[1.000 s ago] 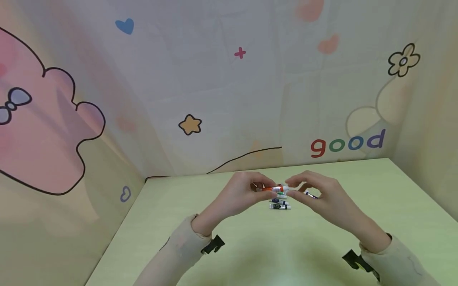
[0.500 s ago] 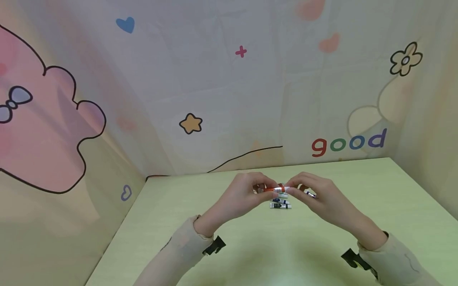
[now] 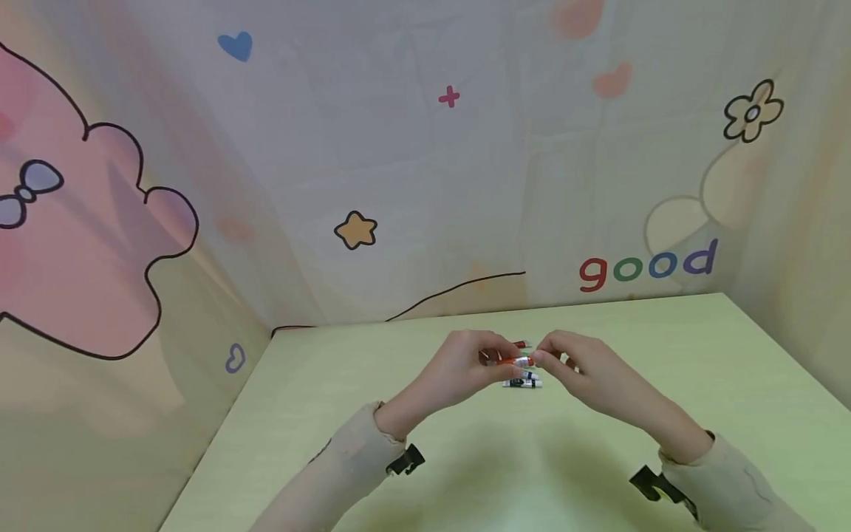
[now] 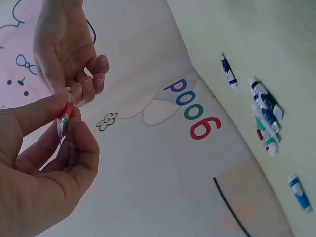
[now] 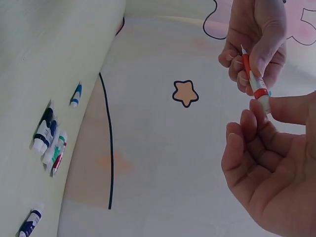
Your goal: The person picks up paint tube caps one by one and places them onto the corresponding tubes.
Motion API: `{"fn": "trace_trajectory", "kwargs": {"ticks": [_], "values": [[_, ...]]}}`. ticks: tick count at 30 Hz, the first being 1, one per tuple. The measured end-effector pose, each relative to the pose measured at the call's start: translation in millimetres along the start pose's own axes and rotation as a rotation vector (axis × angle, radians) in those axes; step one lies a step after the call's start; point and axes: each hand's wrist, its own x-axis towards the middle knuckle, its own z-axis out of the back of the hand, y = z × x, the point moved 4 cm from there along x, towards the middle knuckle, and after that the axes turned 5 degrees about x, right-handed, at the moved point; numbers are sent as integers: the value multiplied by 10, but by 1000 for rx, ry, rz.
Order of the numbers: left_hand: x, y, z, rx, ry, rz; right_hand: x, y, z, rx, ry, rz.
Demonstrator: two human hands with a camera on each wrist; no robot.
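Note:
My left hand [image 3: 475,363] holds an orange-red paint tube [image 5: 257,85] by its body, between thumb and curled fingers, above the table. The tube's pointed tail end shows past those fingers in the right wrist view. At its other end is a white cap [image 5: 266,103], pinched between the thumb and forefinger of my right hand [image 3: 588,375]. The remaining right fingers are loosely bent beside it. Below both hands lies a group of tubes, among them a dark blue one [image 4: 266,98], a green one [image 4: 261,121] and a red one [image 5: 58,159].
Apart from the group, a light blue tube [image 4: 299,193] lies on one side and a purple-blue tube [image 4: 228,71] on the other. The pale green table [image 3: 319,443] meets a printed cloth backdrop [image 3: 425,185] at its far edge.
My right thumb and forefinger have closed onto the white cap, having been spread around it earlier. Both hands, with the tube, have sunk slightly in the head view.

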Motion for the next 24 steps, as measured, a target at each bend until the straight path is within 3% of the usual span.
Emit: {"fn": "trace_trajectory", "kwargs": {"ticks": [3, 11, 18, 24], "values": [[24, 90, -35, -56, 37, 62, -1, -21, 4, -8, 13, -31], [20, 304, -67, -135, 102, 101, -5, -80, -48, 44, 39, -87], [34, 488, -81, -222, 71, 206, 26, -164, -87, 44, 30, -109], [43, 705, -231, -283, 55, 284, 21, -303, -176, 2, 62, -164]]}}
